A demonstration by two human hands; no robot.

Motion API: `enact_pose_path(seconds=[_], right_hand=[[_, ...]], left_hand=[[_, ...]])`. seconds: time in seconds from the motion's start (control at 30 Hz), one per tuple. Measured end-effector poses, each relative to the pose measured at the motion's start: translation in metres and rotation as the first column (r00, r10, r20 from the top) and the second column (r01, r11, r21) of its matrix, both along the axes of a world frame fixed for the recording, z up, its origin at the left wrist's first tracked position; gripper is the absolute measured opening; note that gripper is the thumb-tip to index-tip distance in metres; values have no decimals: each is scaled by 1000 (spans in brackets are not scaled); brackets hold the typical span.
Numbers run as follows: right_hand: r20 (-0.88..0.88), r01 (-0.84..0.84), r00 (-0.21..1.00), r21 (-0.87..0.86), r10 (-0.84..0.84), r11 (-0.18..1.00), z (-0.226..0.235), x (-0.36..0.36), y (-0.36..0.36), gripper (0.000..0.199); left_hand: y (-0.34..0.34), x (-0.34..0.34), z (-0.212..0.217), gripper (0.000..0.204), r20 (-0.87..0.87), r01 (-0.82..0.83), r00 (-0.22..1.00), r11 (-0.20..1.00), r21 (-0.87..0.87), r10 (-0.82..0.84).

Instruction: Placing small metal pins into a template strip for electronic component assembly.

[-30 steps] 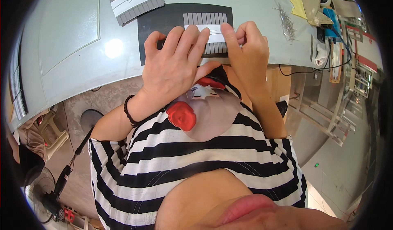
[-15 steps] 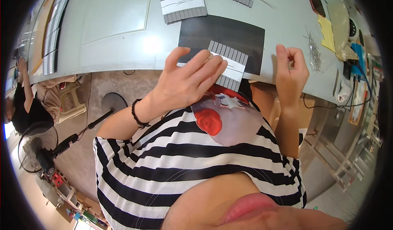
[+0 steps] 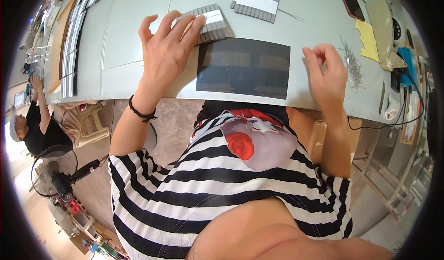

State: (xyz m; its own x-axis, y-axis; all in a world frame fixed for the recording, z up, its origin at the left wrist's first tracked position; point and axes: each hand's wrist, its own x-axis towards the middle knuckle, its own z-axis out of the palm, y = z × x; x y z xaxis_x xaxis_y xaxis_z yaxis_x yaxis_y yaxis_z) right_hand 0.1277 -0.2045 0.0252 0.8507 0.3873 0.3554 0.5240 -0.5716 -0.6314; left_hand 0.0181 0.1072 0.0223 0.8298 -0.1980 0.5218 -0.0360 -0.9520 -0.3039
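Observation:
My left hand (image 3: 169, 42) is over the far left side of the black mat, thumb stretched away and fingers spread. Its fingertips rest on the left part of a panel (image 3: 215, 21) of grey strips set side by side, with a white band across. That panel lies askew beyond the mat; whether another is underneath is hard to see. Right of it sits a similar grey-strip panel (image 3: 254, 3) with thin wires at its sides. To the mat's right hovers my right hand (image 3: 328, 72), thumb and forefinger pinched; anything between them is too small to make out.
The black mat (image 3: 243, 70) lies by the table's front edge. On the right are loose thin wires (image 3: 354, 68), a yellow piece (image 3: 366, 38), a dark red-edged phone (image 3: 349, 1) and a cable. More panels (image 3: 71, 61) line the left; a person (image 3: 41, 126) and fan (image 3: 55, 172) are beyond.
The panel that lay on the black mat has left it. My left hand has moved left and away from me, onto a panel beyond the mat. My right hand remains pinched; the view has shifted.

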Motion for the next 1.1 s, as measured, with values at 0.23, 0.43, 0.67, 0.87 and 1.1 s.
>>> enact_pose_path(seconds=[0.23,0.43,0.67,0.87,1.1], right_hand=[[180,-203,957,-144,228,969,-4,70,18,16],[63,-243,963,-226,263,943,-10,93,29,13],[12,-273,959,-227,283,935,-3,95,31,13],[28,-261,960,-265,278,928,-4,94,30,12],[10,-259,961,-315,276,913,5,92,30,12]], left_hand=[[-5,1,-2,37,-69,52,996,998,-35,-54],[-6,1,9,36,-175,39,983,996,-82,-53],[13,66,27,31,-37,126,991,988,-90,-130],[18,122,38,13,-217,202,939,940,-276,-266],[19,132,34,8,-321,198,902,937,-288,-289]])
